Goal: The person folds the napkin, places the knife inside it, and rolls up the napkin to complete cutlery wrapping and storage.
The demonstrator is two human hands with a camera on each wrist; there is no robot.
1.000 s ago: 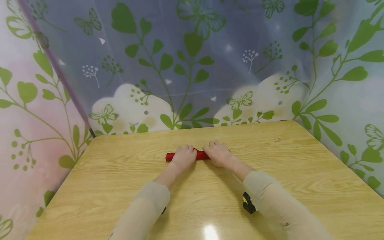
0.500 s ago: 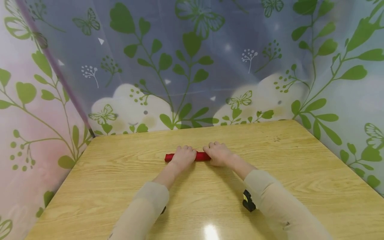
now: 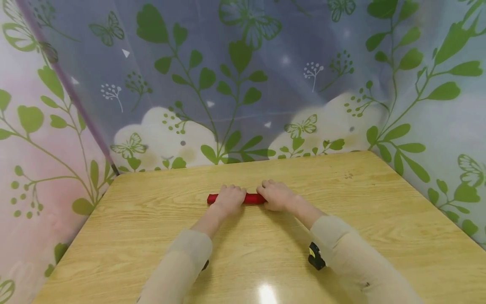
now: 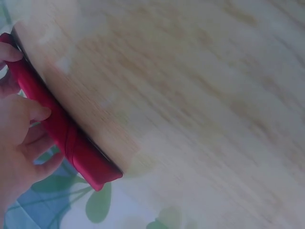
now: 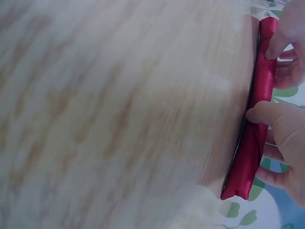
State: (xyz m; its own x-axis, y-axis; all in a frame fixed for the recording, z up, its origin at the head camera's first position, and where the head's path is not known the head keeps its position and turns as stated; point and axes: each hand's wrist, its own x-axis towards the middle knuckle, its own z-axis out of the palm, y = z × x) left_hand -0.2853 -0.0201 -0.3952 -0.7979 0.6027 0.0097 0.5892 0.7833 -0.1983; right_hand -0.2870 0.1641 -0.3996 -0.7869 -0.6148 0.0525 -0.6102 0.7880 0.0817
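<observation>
A shiny red roll of cloth [image 3: 255,199] lies crosswise on the wooden table, in front of both arms. My left hand [image 3: 229,199] grips its left part, leaving the left end sticking out. Round the right part curls my right hand [image 3: 277,196], which hides that end in the head view. Between the hands a short stretch of red shows. In the left wrist view the left thumb [image 4: 40,112] presses the near side of the roll [image 4: 62,124], with fingers behind it. The right wrist view shows the right thumb [image 5: 259,113] on the roll [image 5: 248,152] in the same way.
The wooden table [image 3: 243,253] stretches out on all sides of the hands. A patterned cloth backdrop [image 3: 243,105] stands along its back and both sides. Black wrist devices, such as the right one [image 3: 316,256], hang under the sleeves.
The hands have drawn slightly apart, so a little more of the roll shows between them. A small raised fold there about a second ago now lies flat.
</observation>
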